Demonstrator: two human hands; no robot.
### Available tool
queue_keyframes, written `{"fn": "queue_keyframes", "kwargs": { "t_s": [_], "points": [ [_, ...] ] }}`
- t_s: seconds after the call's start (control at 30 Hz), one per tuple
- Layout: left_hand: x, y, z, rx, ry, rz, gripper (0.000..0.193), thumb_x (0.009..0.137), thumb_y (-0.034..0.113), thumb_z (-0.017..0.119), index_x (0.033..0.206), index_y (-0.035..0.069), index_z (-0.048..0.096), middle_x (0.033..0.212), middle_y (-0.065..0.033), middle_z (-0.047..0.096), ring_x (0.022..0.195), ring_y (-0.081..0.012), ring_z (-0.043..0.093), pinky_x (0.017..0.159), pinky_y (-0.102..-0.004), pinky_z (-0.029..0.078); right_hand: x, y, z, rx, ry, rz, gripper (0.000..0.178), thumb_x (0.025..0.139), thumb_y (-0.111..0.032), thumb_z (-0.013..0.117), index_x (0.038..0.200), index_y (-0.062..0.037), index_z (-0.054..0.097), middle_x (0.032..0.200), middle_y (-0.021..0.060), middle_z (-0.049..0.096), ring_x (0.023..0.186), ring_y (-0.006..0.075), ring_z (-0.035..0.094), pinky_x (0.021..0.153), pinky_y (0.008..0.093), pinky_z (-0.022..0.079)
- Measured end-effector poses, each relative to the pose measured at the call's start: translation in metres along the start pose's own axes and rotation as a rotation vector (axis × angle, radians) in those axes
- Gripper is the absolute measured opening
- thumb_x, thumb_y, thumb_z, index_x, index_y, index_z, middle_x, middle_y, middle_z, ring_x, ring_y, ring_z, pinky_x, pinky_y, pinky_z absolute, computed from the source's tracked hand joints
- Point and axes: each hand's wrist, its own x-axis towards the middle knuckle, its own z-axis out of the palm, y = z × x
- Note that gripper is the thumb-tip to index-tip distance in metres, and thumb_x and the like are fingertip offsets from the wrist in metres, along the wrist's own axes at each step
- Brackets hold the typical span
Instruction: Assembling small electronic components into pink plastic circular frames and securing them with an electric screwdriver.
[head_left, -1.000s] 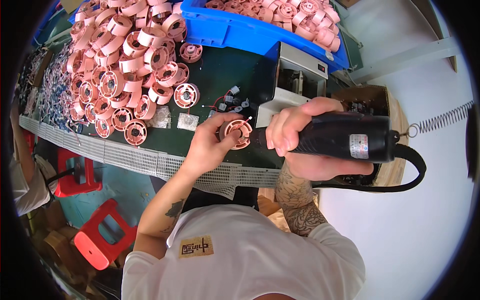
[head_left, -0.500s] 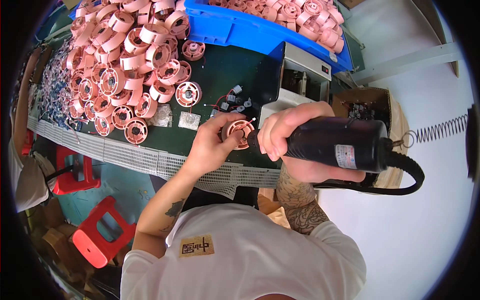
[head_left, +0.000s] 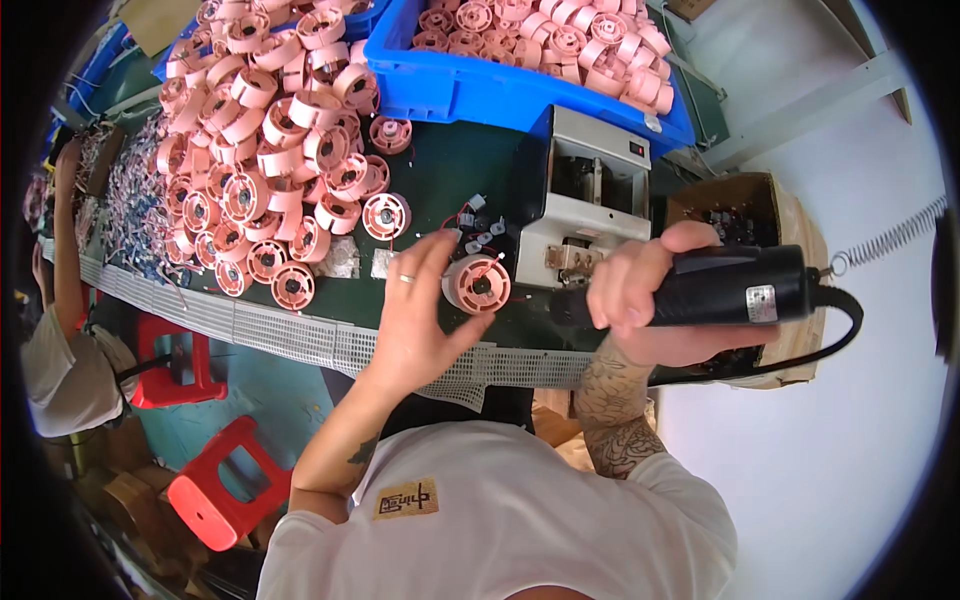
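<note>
A round pink plastic housing [head_left: 462,293] with a dark centre and a short wire rests on the dark green table in front of me. My left hand [head_left: 418,315] is spread open around its left side, the thumb near its lower rim and the fingers by its upper left. My right hand [head_left: 640,295] is wrapped around a black electric screwdriver [head_left: 735,287], held sideways with its tip pointing left, apart from the housing. Small silver motors [head_left: 484,238] with red wires lie just beyond the housing.
A large heap of pink housings [head_left: 280,150] covers the left of the table. Behind stands a blue bin [head_left: 460,90] of pink parts. A grey-white machine [head_left: 600,215] and a cardboard box [head_left: 790,220] stand right. A coil spring [head_left: 890,232] meets the screwdriver. Red stools [head_left: 215,500] stand lower left.
The screwdriver has drawn away to the right from the pink housing. My left fingers have spread from their hold on it, and its face now shows more fully.
</note>
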Motion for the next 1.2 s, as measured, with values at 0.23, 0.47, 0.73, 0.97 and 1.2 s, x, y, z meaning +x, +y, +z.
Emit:
{"fn": "queue_keyframes", "kwargs": {
  "t_s": [0.23, 0.47, 0.73, 0.97, 1.2],
  "points": [
    [0.043, 0.008, -0.039, -0.165, -0.160, 0.055, 0.060, 0.066, 0.010, 0.076, 0.121, 0.004, 0.052, 0.105, -0.0121, 0.058, 0.093, -0.0275, 0.057, 0.085, -0.0372, 0.046, -0.026, -0.003, -0.022, -0.077, 0.171, 0.120, 0.095, 0.070, -0.084, 0.039, 0.116, -0.0010, 0.044, 0.058, 0.0063, 0.049, 0.042, 0.0165, 0.044, 0.038, 0.0306, 0.038],
    [0.209, -0.079, -0.171, 0.576, 0.494, 0.076, 0.040, 0.075, 0.028, 0.068, 0.101, -0.001, 0.060, 0.074, -0.0153, 0.062, 0.070, -0.0295, 0.062, 0.063, -0.0362, 0.049, -0.039, 0.007, -0.020, 0.024, 0.231, 0.129, 0.107, 0.065, -0.089, 0.036, 0.109, 0.0072, 0.047, 0.057, 0.0068, 0.051, 0.043, 0.0150, 0.047, 0.038, 0.0294, 0.039],
    [0.283, -0.144, -0.248, 0.879, 0.518, -0.435, 0.070, 0.074, 0.044, 0.064, 0.124, -0.002, 0.049, 0.111, -0.0262, 0.060, 0.108, -0.0385, 0.057, 0.092, -0.0425, 0.044, -0.037, 0.004, -0.028, -0.045, 0.234, 0.169, 0.106, 0.065, -0.091, 0.031, 0.107, 0.0050, 0.048, 0.053, 0.0069, 0.050, 0.037, 0.0163, 0.044, 0.035, 0.0309, 0.037],
    [0.313, -0.054, -0.074, 0.576, -0.167, 0.056, 0.039, 0.080, 0.027, 0.063, 0.110, 0.003, 0.061, 0.100, -0.0147, 0.066, 0.090, -0.0256, 0.064, 0.079, -0.0349, 0.050, -0.037, 0.002, -0.032, -0.052, 0.257, 0.262, 0.113, 0.059, -0.093, 0.033, 0.103, 0.0090, 0.052, 0.047, 0.0083, 0.049, 0.035, 0.0170, 0.045, 0.033, 0.0308, 0.037],
    [0.368, -0.097, 0.058, 0.930, -0.512, -0.031, 0.049, 0.077, 0.011, 0.053, 0.125, 0.001, 0.046, 0.122, -0.0251, 0.054, 0.113, -0.0345, 0.055, 0.091, -0.0428, 0.047, -0.038, 0.004, -0.031, -0.083, 0.242, 0.255, 0.110, 0.065, -0.090, 0.033, 0.107, 0.0099, 0.051, 0.050, 0.0073, 0.049, 0.037, 0.0161, 0.045, 0.036, 0.0302, 0.039]
  ]
}}
